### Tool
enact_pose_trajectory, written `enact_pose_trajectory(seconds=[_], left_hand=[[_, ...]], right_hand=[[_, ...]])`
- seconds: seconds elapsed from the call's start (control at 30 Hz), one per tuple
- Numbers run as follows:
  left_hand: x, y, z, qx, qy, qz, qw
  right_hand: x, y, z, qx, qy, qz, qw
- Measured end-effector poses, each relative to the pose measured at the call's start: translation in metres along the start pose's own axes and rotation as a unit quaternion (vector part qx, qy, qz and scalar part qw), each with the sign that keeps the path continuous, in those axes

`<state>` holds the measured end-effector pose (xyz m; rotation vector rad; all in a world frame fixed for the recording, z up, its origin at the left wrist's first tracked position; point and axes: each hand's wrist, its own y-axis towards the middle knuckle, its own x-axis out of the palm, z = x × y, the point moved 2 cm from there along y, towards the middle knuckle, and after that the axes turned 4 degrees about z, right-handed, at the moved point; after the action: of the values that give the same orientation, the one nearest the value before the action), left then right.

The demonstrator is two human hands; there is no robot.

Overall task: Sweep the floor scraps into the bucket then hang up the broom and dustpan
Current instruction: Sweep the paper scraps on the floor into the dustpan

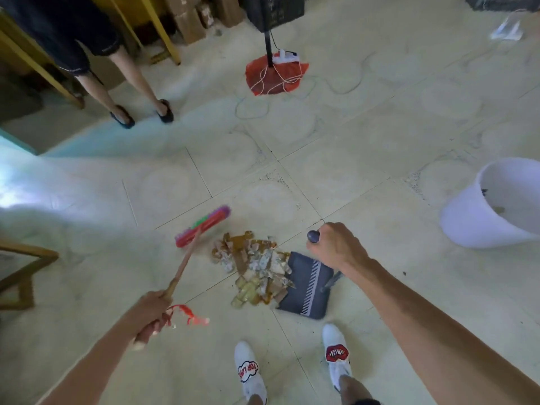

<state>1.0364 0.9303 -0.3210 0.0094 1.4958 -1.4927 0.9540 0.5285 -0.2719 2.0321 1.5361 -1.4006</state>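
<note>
A pile of brown and grey floor scraps [251, 267] lies on the tiles in front of my feet. A dark grey dustpan [306, 285] rests on the floor touching the pile's right side. My right hand [333, 247] grips the top of the dustpan's long handle. My left hand [152, 314] holds the wooden handle of a broom with a red and purple head [203, 226], which is just left of the pile and blurred. A white bucket [473, 223] stands tilted at the right, apart from the pile.
Another person's legs [125, 83] stand at the upper left beside a yellow frame. A black stand on a red sheet [274, 74] with white cord is ahead. A wooden frame [23, 270] sits at the left edge. Cardboard boxes line the back.
</note>
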Motion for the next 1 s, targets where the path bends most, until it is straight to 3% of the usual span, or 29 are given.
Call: enact_pose_trajectory(seconds=[0.2,0.3,0.43,0.63,0.8,1.0], left_hand=[[0.05,0.014,0.029,-0.103,0.024,-0.079,0.991],[0.061,0.038,0.031,-0.045,0.094,-0.004,0.995],[0.079,0.049,0.025,0.018,0.145,0.003,0.989],[0.101,-0.01,0.027,0.034,0.216,-0.1,0.971],[0.085,-0.041,0.057,0.022,0.149,-0.182,0.972],[0.068,-0.059,0.063,0.011,0.078,-0.325,0.943]], right_hand=[[0.015,0.011,-0.005,0.0,-0.03,0.022,0.999],[0.025,0.018,-0.004,-0.007,-0.04,0.041,0.998],[0.028,0.024,-0.004,-0.022,-0.022,0.036,0.999],[0.022,0.019,-0.014,-0.039,-0.012,0.01,0.999],[0.017,0.025,-0.019,-0.036,0.01,-0.013,0.999],[0.017,0.018,-0.014,-0.03,0.006,0.001,1.0]])
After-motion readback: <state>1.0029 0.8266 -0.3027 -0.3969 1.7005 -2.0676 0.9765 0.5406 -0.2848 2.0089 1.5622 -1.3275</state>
